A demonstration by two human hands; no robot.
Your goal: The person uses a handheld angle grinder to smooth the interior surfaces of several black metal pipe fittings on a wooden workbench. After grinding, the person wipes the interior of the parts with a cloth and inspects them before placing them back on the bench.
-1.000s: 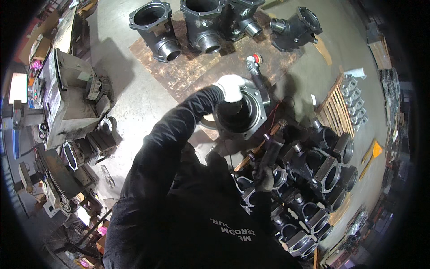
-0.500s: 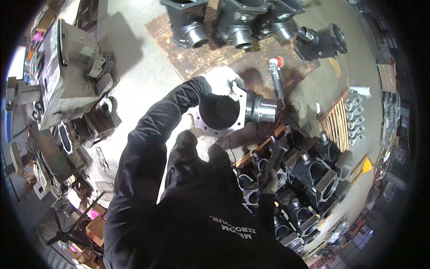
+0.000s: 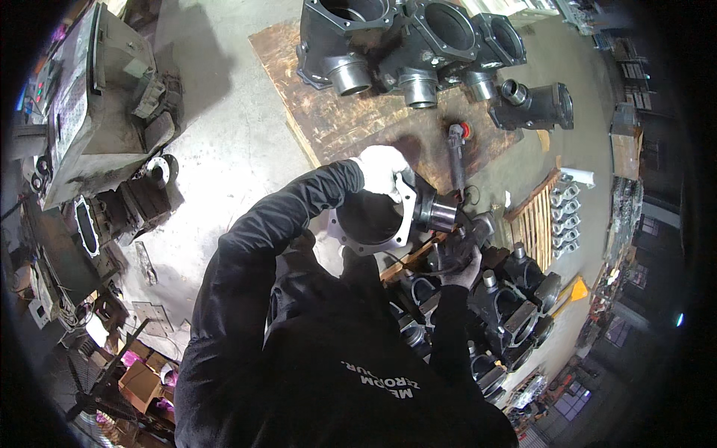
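My left hand (image 3: 383,172), in a white glove, grips the upper rim of a black cast-metal valve body (image 3: 411,216). Its square flange with bolt holes and a large round bore faces me; a bright machined pipe end points right. Just below that pipe end is my right hand (image 3: 467,270), in a dark, soiled glove, over the crowded castings. Its fingers blend into the dark parts, so I cannot make out whether it holds anything. Beyond the valve body, an angle grinder (image 3: 456,157) with a red disc lies on a worn wooden board (image 3: 328,112).
Several larger black castings (image 3: 347,67) stand on the board's far side. More castings (image 3: 515,302) crowd the lower right. A slatted wooden pallet (image 3: 532,215) and a row of small metal parts (image 3: 566,216) lie at right. A grey metal cabinet (image 3: 101,104) stands at left.
My right hand has risen toward the valve body's pipe end. My left hand keeps its grip on the rim, and the valve body sits lower in view. The whole view has shifted.
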